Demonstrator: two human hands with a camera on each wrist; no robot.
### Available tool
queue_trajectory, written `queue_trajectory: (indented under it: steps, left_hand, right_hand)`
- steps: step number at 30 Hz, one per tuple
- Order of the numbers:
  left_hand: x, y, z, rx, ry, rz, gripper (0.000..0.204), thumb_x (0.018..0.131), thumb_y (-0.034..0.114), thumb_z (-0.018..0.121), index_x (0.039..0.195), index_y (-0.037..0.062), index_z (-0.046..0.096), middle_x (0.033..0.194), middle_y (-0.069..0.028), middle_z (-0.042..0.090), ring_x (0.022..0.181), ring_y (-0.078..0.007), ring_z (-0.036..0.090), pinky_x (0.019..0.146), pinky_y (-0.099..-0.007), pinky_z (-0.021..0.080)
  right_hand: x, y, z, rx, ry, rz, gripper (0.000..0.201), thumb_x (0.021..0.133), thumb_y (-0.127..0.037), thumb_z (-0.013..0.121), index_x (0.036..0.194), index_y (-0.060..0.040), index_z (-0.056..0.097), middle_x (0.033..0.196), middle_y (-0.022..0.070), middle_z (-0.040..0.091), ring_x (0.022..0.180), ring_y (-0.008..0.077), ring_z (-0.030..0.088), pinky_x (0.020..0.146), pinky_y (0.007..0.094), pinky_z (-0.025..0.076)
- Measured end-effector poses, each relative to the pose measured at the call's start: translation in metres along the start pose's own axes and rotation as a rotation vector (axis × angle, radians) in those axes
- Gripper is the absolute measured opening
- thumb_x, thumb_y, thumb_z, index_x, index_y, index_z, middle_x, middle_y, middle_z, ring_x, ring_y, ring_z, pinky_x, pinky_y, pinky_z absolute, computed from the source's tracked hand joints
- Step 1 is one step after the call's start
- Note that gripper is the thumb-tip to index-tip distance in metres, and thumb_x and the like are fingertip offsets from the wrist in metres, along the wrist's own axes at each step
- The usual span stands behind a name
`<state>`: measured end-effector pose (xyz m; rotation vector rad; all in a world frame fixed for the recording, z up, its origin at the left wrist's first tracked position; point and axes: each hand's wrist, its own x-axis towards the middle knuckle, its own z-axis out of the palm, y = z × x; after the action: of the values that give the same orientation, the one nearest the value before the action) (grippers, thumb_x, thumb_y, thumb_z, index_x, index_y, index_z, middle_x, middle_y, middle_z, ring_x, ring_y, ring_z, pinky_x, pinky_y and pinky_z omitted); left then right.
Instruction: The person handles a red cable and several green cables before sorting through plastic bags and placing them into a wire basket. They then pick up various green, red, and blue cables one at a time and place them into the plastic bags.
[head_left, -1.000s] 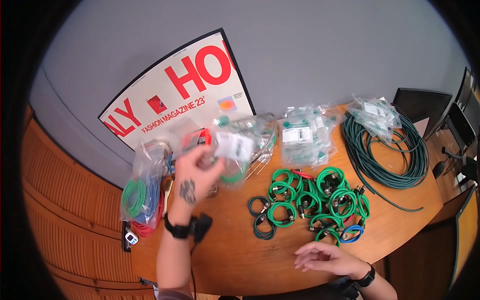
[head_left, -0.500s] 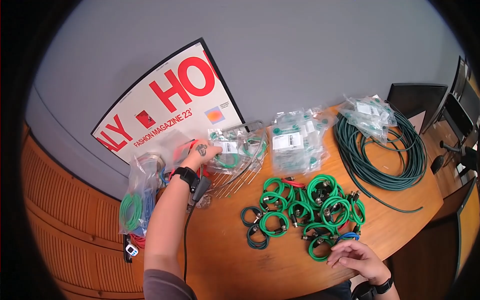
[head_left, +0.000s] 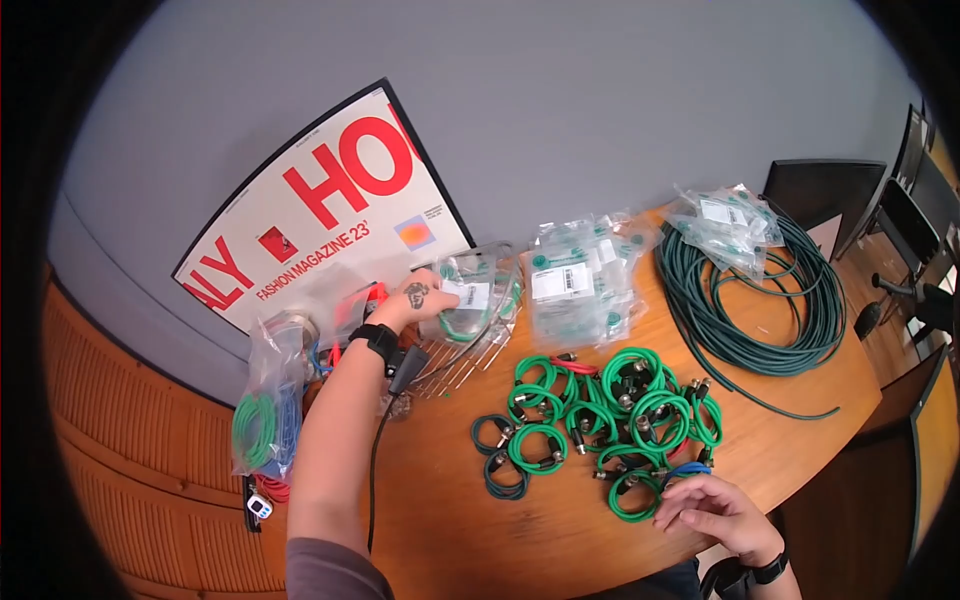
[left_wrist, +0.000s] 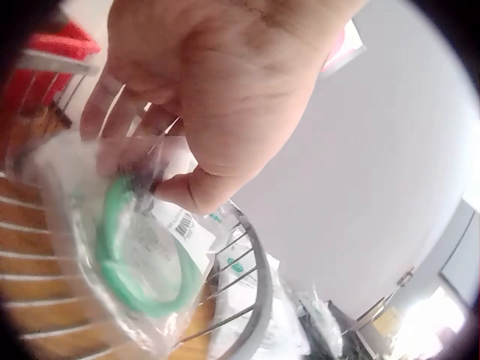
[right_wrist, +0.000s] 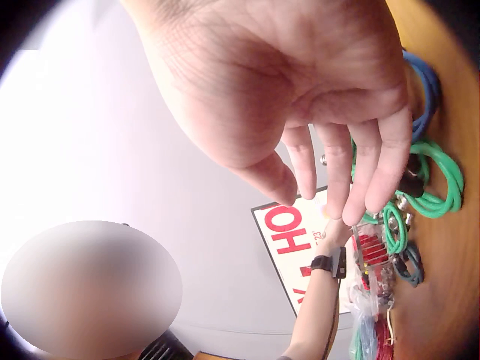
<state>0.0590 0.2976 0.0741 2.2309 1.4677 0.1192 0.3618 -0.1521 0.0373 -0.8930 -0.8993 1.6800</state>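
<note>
My left hand (head_left: 418, 299) pinches a clear plastic bag (left_wrist: 67, 217) between thumb and fingers. Inside the bag lies a coiled green cable (left_wrist: 142, 304), and a white barcode label (left_wrist: 196, 238) shows on it. Hand and bag are over a metal wire rack (left_wrist: 264, 296) at the back of the table. My right hand (head_left: 715, 512) hovers at the front edge with loosely bent fingers and holds nothing. Beside its fingertips are a coiled green cable (head_left: 632, 515) and a blue cable (head_left: 688, 468), part of a pile of green coils (head_left: 660, 420).
Flat bags with labels (head_left: 590, 295) lie right of the rack. Behind them to the right sits a large dark green cable coil (head_left: 690, 330) with more bags (head_left: 725, 225) on top. Bagged green and blue cables (head_left: 262, 425) stand at the left. A framed poster (head_left: 330, 205) leans against the wall.
My left hand has carried the bagged green cable back and down onto the rack area and still pinches it. The right hand has shifted right, close to the blue cable.
</note>
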Motion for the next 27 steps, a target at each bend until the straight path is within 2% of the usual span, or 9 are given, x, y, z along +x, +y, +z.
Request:
queue_trajectory:
  steps: [2, 5, 9, 11, 13, 15, 16, 20, 27]
  left_hand:
    - [0.0, 0.0, -0.004, 0.217, 0.033, 0.076, 0.037, 0.065, 0.031, 0.069, 0.074, -0.0053, 0.064, 0.072, -0.0246, 0.063, 0.065, -0.0323, 0.063, 0.063, -0.0397, 0.05]
    - [-0.01, 0.014, -0.006, 0.098, -0.069, 0.021, 0.036, 0.066, 0.03, 0.067, 0.074, -0.0052, 0.064, 0.072, -0.0244, 0.064, 0.067, -0.034, 0.064, 0.065, -0.0398, 0.05]
    - [0.006, -0.001, 0.019, 0.337, -0.196, 0.165, 0.036, 0.072, 0.028, 0.069, 0.086, -0.0045, 0.066, 0.074, -0.0188, 0.066, 0.072, -0.0279, 0.066, 0.068, -0.0375, 0.052]
    - [-0.005, 0.006, 0.024, 0.371, 0.087, 0.334, 0.034, 0.075, 0.03, 0.069, 0.088, -0.0017, 0.067, 0.079, -0.0222, 0.068, 0.078, -0.0392, 0.067, 0.073, -0.0442, 0.053]
    - [-0.031, 0.049, 0.014, 0.488, 0.278, 0.357, 0.031, 0.08, 0.027, 0.068, 0.095, -0.0004, 0.067, 0.086, -0.0213, 0.069, 0.084, -0.0382, 0.068, 0.076, -0.0441, 0.054]
    - [-0.061, 0.098, 0.007, -0.054, 0.431, 0.339, 0.025, 0.083, 0.021, 0.066, 0.097, 0.0004, 0.068, 0.088, -0.0199, 0.07, 0.082, -0.0337, 0.069, 0.075, -0.0398, 0.055]
    - [-0.076, 0.112, 0.009, -0.059, 0.433, 0.339, 0.025, 0.083, 0.021, 0.066, 0.097, 0.0004, 0.068, 0.088, -0.0199, 0.07, 0.082, -0.0337, 0.069, 0.075, -0.0398, 0.055]
    - [-0.129, 0.124, 0.046, -0.233, 0.13, 0.499, 0.022, 0.09, 0.02, 0.063, 0.102, 0.0025, 0.069, 0.088, -0.0116, 0.072, 0.077, -0.0193, 0.067, 0.071, -0.0315, 0.052]
    - [-0.211, 0.067, 0.106, -0.458, 0.414, 0.292, 0.01, 0.088, 0.008, 0.066, 0.094, 0.0015, 0.07, 0.082, -0.0125, 0.07, 0.074, -0.0227, 0.068, 0.067, -0.0298, 0.052]
  right_hand:
    - [-0.001, -0.002, -0.004, -0.041, 0.028, -0.001, 0.034, 0.098, -0.005, 0.055, 0.131, -0.0029, 0.05, 0.113, 0.0127, 0.065, 0.107, 0.0219, 0.063, 0.09, 0.0346, 0.051]
    - [-0.001, -0.004, -0.005, -0.032, 0.044, -0.009, 0.033, 0.098, -0.005, 0.055, 0.13, -0.0027, 0.051, 0.113, 0.0126, 0.064, 0.107, 0.0217, 0.063, 0.09, 0.0343, 0.051]
    - [-0.001, -0.009, 0.001, -0.04, 0.067, -0.003, 0.033, 0.098, -0.004, 0.055, 0.13, -0.0026, 0.05, 0.113, 0.0127, 0.064, 0.108, 0.0215, 0.062, 0.091, 0.0342, 0.051]
    - [-0.003, -0.01, 0.005, -0.049, 0.157, -0.028, 0.027, 0.096, -0.008, 0.058, 0.122, 0.0002, 0.056, 0.105, 0.0153, 0.066, 0.1, 0.0252, 0.066, 0.085, 0.0349, 0.054]
    - [-0.004, -0.019, 0.0, -0.074, 0.177, -0.052, 0.025, 0.096, -0.007, 0.058, 0.12, 0.0005, 0.057, 0.104, 0.0147, 0.066, 0.098, 0.0243, 0.066, 0.084, 0.0345, 0.054]
    - [0.001, -0.035, -0.011, -0.099, 0.192, -0.072, 0.022, 0.096, -0.006, 0.058, 0.117, 0.0008, 0.059, 0.103, 0.014, 0.066, 0.096, 0.0234, 0.066, 0.082, 0.034, 0.055]
    - [0.01, -0.049, -0.022, -0.168, 0.156, -0.155, 0.022, 0.097, -0.007, 0.057, 0.118, -0.0007, 0.059, 0.102, 0.0119, 0.066, 0.094, 0.0202, 0.065, 0.081, 0.032, 0.054]
    - [0.095, -0.126, -0.038, -0.491, 0.087, -0.187, 0.022, 0.096, -0.014, 0.06, 0.116, -0.0025, 0.062, 0.095, 0.0063, 0.067, 0.084, 0.0134, 0.064, 0.076, 0.0277, 0.053]
    - [0.299, -0.12, -0.094, -0.853, 0.176, 0.161, 0.04, 0.086, -0.019, 0.073, 0.117, 0.0011, 0.057, 0.097, 0.0088, 0.067, 0.084, 0.0152, 0.067, 0.074, 0.0291, 0.059]
